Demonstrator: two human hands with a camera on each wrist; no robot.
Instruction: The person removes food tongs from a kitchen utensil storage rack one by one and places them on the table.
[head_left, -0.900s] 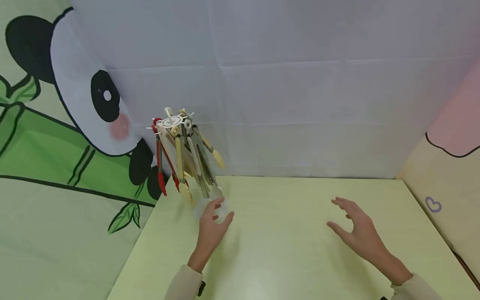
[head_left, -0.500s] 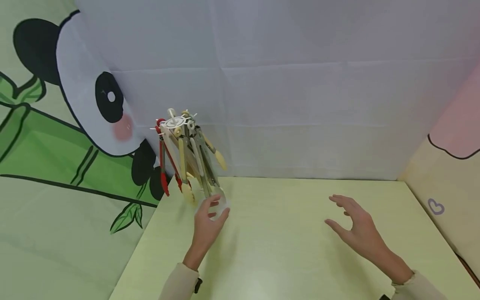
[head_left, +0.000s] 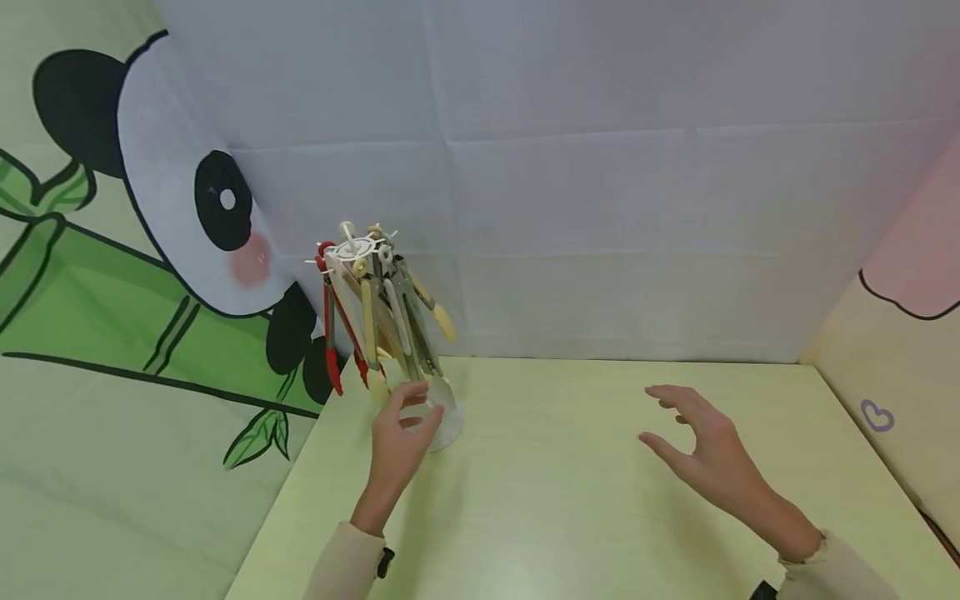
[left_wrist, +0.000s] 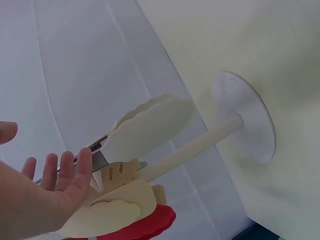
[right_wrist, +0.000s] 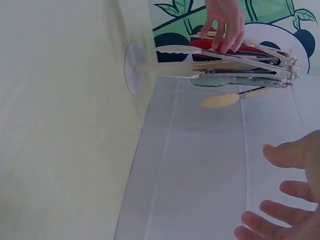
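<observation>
Left of the middle in the head view, the left hand (head_left: 401, 442) hides some of the round white base (head_left: 451, 425). Both sleeves (head_left: 345, 562) get cut off at the bottom.

On screen, I had the white round-based tong stand (head_left: 451, 428) on the left of the pale-yellow table (head_left: 540, 483), before the pale grey cloth backdrop (head_left: 570, 208). The bare left hand (head_left: 401, 437) was nearer me; the bare right hand (head_left: 701, 450), well rightward.
</observation>
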